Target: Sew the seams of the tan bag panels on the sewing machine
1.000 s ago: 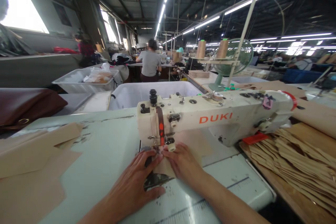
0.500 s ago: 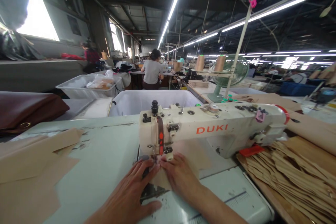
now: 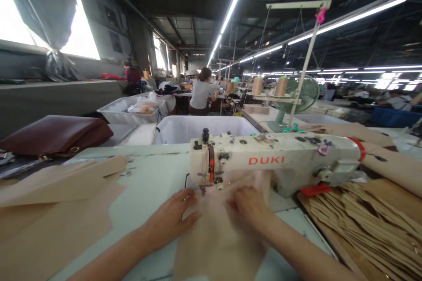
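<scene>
A beige fabric piece (image 3: 219, 241) lies on the bed of the white DUKI sewing machine (image 3: 237, 158), running under the arm and over the front table edge. My left hand (image 3: 169, 217) rests along its left border, fingers stretched and thumb apart, just left of the presser foot (image 3: 202, 189). On the right, my right hand (image 3: 250, 208) has its fingers curled onto the cloth, closed on it and a little blurred. The needle tip is too small to make out.
Flat beige pieces (image 3: 66, 210) lie on the left of the table, beside a brown leather bag (image 3: 56, 136). Stacked beige strips (image 3: 365, 224) lie at right. Behind the machine stand a white bin (image 3: 204, 127) and thread cones (image 3: 281, 87). A person (image 3: 200, 94) sits farther back.
My right hand has moved right, away from the presser foot, and my left hand slightly left. Much more beige fabric now spreads toward me. The view has shifted left.
</scene>
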A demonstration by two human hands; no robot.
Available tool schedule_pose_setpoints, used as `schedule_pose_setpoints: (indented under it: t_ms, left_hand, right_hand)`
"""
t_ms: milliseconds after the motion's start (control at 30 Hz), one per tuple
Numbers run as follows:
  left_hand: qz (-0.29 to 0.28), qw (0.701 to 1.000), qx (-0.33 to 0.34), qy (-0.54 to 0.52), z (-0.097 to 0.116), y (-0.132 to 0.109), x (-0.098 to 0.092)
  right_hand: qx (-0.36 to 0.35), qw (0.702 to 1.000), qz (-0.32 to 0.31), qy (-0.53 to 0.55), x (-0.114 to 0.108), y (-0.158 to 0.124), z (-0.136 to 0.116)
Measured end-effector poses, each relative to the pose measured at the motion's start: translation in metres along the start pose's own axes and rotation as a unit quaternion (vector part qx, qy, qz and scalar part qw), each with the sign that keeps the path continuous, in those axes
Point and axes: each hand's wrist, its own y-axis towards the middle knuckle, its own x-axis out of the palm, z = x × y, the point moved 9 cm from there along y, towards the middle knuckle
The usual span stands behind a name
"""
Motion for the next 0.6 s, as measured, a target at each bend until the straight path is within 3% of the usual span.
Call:
schedule_pose_setpoints:
  t_ms: [100,267,400,600]
  left_hand:
    - [0.008,1.0,-0.009,-0.011,-0.001,-0.002,0.01]
    - [-0.006,1.0,0.013,0.0,0.003,-0.008,0.029]
    - [-0.012,1.0,0.016,0.019,0.002,-0.013,0.036]
    - [-0.011,0.997,0.022,0.079,0.002,-0.013,0.042]
  right_hand:
    - [-0.021,0.999,0.011,0.034,0.0,-0.009,-0.023]
    - [-0.091,0.991,0.014,0.097,0.028,-0.008,-0.058]
    - [-0.12,0.98,0.038,0.156,0.037,-0.013,-0.058]
    - [-0.156,0.971,0.03,0.176,0.032,-0.012,-0.047]
